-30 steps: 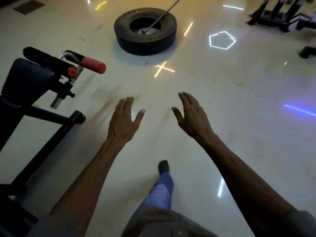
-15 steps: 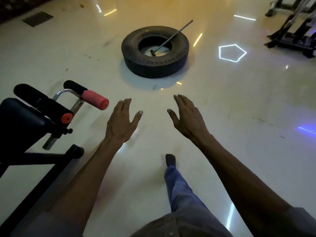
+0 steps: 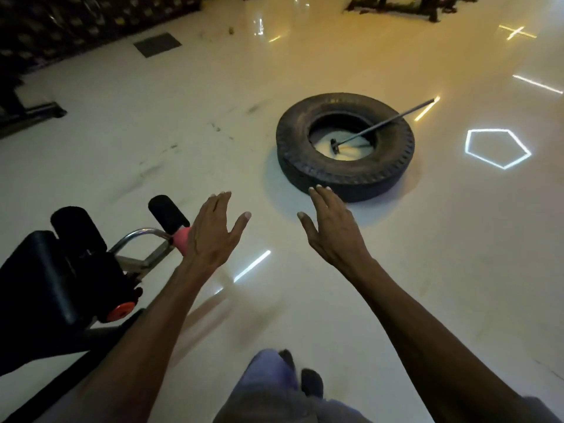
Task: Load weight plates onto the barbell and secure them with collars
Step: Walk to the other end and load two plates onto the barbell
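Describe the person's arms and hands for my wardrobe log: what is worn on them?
Both forearms are bare. The left hand and right hand wear no gloves, rings or watch that show. A grey sleeve edge shows near the right upper arm. Fingernails look short and pale.

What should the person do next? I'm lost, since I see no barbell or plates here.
Probably keep walking and look toward the dark racks at the far left. Both the left hand and right hand are open and hold nothing, and only a tyre and a bench lie near.
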A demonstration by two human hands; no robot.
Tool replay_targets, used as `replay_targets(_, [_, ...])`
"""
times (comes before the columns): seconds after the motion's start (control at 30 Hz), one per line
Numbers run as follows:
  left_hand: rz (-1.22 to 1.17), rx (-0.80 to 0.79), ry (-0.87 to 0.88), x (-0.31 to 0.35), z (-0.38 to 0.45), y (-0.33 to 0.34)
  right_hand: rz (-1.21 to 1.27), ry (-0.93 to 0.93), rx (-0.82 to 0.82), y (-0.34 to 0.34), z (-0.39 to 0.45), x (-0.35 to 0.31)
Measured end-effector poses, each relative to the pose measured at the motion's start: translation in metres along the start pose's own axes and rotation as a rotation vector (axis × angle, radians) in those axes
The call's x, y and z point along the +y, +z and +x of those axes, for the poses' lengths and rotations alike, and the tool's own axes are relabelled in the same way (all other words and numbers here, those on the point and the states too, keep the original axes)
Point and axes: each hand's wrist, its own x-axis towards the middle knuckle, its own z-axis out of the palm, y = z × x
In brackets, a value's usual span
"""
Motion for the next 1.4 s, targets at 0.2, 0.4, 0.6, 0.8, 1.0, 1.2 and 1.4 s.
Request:
replay_targets(0.2, [0.010, 0.086, -0.077, -0.043, 0.156, 0.010, -0.016, -0.092, -0.050, 0.034, 0.182, 0.008])
replay_targets(0.4, [0.024, 0.187, -0.170, -0.082, 0.314, -0.010, -0.015, -0.158, -0.085, 0.065, 0.364, -0.006])
replay_targets(0.6, [0.074, 0.264, -0.224, -0.131, 0.448, -0.052, -0.020, -0.233, -0.102, 0.096, 0.538, -0.043])
replay_targets(0.8, [0.127, 0.317, -0.307, -0.211, 0.578, -0.088, -0.025, -0.368, -0.146, 0.156, 0.706, -0.102])
replay_targets(1.0, [0.146, 0.364, -0.444, -0.301, 0.701, -0.134, 0.026, -0.493, -0.209, 0.214, 0.869, -0.187])
replay_targets(1.2, [0.167, 0.442, -0.583, -0.401, 0.788, -0.194, 0.058, -0.656, -0.260, 0.269, 1.015, -0.300])
replay_targets(1.4, [0.171, 0.518, -0.753, -0.523, 0.840, -0.246, 0.071, -0.832, -0.336, 0.357, 1.117, -0.430])
